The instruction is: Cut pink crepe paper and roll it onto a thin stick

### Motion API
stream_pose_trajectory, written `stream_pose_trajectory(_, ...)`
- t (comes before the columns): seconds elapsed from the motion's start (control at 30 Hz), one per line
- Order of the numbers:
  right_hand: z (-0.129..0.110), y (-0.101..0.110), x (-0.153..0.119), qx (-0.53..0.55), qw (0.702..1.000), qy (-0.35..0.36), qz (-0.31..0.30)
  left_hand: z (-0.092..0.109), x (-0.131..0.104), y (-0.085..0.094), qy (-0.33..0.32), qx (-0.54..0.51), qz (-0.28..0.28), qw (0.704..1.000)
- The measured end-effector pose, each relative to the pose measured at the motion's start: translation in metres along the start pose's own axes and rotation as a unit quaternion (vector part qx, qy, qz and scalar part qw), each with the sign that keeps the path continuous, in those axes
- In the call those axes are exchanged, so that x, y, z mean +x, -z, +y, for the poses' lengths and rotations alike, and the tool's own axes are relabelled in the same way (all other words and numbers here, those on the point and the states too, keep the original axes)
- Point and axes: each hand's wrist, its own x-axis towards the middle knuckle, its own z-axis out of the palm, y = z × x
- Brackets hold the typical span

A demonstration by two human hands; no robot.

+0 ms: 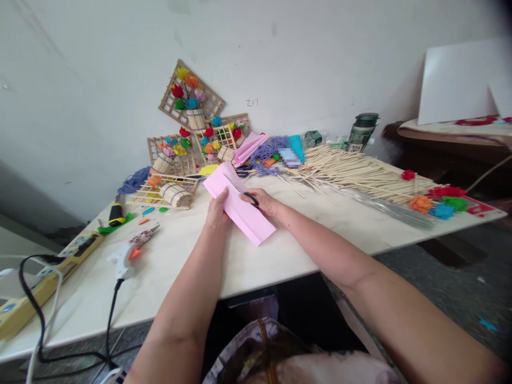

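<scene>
- Head view: the left fingers [223, 196] pinch the pink paper [248, 220], thumb on top, the rest hidden beneath.
- The right fingers [252, 192] are curled round the handle of the scissors [253, 201], just beside the left ones.
- The paper lies between both sets of fingers, above the table [180, 256].
- Progress, as judged: the paper looks whole; cutting seems left to do or barely begun, and the blades hide any cut. Flower panels [170, 154] beyond the left fingers look finished.
- The paper's long axis slants from far left of the fingers to near right; the blades point far left, roughly along it.
</scene>
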Motion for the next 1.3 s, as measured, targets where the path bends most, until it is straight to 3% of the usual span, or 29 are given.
stream_pose_trajectory(0.47,0.001,-0.001,0.003,-0.036,0.999,0.018,0.026,0.002,-0.006,-0.006,0.008,-0.015,0.031,0.999)
stream_pose_trajectory(0.83,-0.005,-0.003,-0.004,-0.037,0.999,-0.03,-0.006,0.009,0.003,0.003,0.01,-0.017,0.053,0.998)
stream_pose_trajectory(1.3,-0.002,0.001,-0.002,-0.004,1.0,-0.011,-0.006,0.001,0.0,0.0,0.004,0.005,0.017,1.0)
